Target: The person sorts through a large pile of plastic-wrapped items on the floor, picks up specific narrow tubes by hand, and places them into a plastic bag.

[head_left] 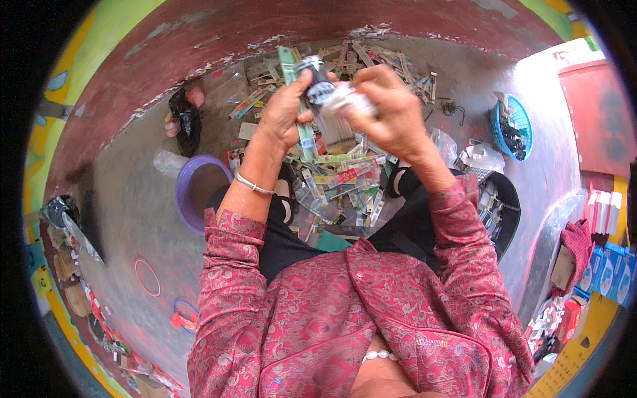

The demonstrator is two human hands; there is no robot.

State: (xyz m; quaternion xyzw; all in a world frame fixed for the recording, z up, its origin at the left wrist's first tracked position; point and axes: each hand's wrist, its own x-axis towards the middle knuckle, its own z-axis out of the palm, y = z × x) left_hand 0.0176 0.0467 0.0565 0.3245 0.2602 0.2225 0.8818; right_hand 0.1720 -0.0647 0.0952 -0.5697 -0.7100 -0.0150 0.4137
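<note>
My left hand (285,113) is closed around a long, narrow pale-green strip (307,141), like a flat package, held upright. With it, between thumb and fingers, is a black packet (317,81) with a white oval label. My right hand (395,113) is at the packet's right side, fingers curled in a pinch. At its fingertips a whitish, crinkled piece like thin plastic (352,103) is smeared by motion. Both hands are raised above a heap of flat, narrow packages (352,176) on the floor between my feet.
A purple basin (186,196) stands left of my legs, and a black tub (509,212) of packages at the right. Further right is a blue basket (524,126) with dark contents. Another pile of strips (398,63) lies by the wall; a black bag (186,126) is at the left.
</note>
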